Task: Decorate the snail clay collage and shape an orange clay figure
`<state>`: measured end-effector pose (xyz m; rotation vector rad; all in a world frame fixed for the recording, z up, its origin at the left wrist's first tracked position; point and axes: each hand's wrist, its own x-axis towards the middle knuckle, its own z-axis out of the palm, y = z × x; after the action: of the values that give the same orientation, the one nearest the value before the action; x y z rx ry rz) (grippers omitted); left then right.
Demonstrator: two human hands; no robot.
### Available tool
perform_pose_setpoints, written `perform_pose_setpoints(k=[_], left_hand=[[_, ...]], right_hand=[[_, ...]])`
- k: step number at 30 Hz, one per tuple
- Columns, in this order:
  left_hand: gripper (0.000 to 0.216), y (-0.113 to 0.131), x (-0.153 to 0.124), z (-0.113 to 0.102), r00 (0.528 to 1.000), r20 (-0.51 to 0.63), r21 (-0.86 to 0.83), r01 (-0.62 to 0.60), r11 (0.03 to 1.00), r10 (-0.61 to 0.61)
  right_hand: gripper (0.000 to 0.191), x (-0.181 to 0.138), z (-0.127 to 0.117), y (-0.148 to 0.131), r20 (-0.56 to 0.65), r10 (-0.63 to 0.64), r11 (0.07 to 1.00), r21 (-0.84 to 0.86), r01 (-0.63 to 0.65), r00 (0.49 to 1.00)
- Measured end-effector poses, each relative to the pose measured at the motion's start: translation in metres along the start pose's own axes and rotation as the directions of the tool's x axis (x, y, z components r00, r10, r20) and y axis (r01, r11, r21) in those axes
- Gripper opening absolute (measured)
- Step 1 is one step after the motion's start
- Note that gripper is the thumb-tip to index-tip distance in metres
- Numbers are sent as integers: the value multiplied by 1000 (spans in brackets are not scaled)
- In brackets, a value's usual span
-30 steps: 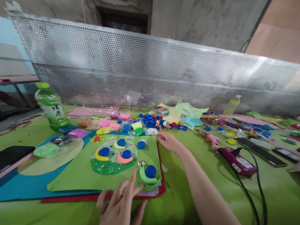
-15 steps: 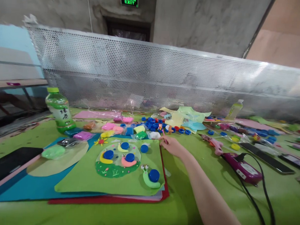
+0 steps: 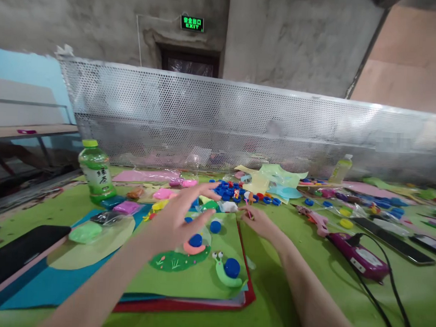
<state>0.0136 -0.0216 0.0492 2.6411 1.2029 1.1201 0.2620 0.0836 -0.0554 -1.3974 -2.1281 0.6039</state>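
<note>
My left hand (image 3: pixel 179 215) reaches over the green sheet (image 3: pixel 176 289), fingers stretched out and apart, with nothing in it. It hides part of the picture on the sheet. My right hand (image 3: pixel 260 223) is just beyond the sheet's right edge, its fingers pinched round a thin pink stick (image 3: pixel 249 212). On the sheet, a light-green clay snail (image 3: pixel 227 280) carries a blue bottle cap (image 3: pixel 231 267) as its shell. A pink clay snail (image 3: pixel 194 248), also with a blue cap, lies on a dark-green clay patch (image 3: pixel 177 262). Another blue cap (image 3: pixel 215 226) rests near the top right corner.
Wrapped clay packs (image 3: pixel 126 207), a pile of blue caps (image 3: pixel 226 189) and paper scraps (image 3: pixel 266 177) lie behind the sheet. A green tea bottle (image 3: pixel 97 175) stands at left, near a black phone (image 3: pixel 22 254). A pink glue gun (image 3: pixel 318 221) and purple corded box (image 3: pixel 358 256) are at right.
My left hand has come into view from below and now hangs over the sheet. My right hand has shifted slightly right with the pink stick. The camera view has tilted upward a little.
</note>
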Motion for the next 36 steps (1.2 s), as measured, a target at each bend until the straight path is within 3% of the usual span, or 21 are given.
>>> perform_pose_setpoints(k=[3,8,15,18,22,27,36], left_hand=[[34,-41,-2,-7,971,54,343,199,918,-231],[47,-92,-38,-11,868,123,532,351,771,-481],[35,-99,-42,-3,688,253,587,450,673,-680],[34,-100,-44,-2,639,281,586,477,655,-716],[30,-107,-46,-3,628,291,585,481,654,-722],[31,-107,-42,-1,653,271,594,464,657,-707],[36,-124,-41,-3,714,57,694,474,542,-698]], right_hand=[[26,-2,-1,-7,-9,-6,1000,-11,6,1000],[21,-7,5,-19,15,-20,1000,-10,20,1000],[33,-10,15,-27,89,-16,1000,16,15,996],[34,-10,17,-28,90,-32,999,26,30,995],[35,-11,19,-27,67,-67,997,33,65,995],[40,-12,22,-27,-16,-129,991,21,129,992],[31,-11,20,-30,-136,-159,987,-29,157,978]])
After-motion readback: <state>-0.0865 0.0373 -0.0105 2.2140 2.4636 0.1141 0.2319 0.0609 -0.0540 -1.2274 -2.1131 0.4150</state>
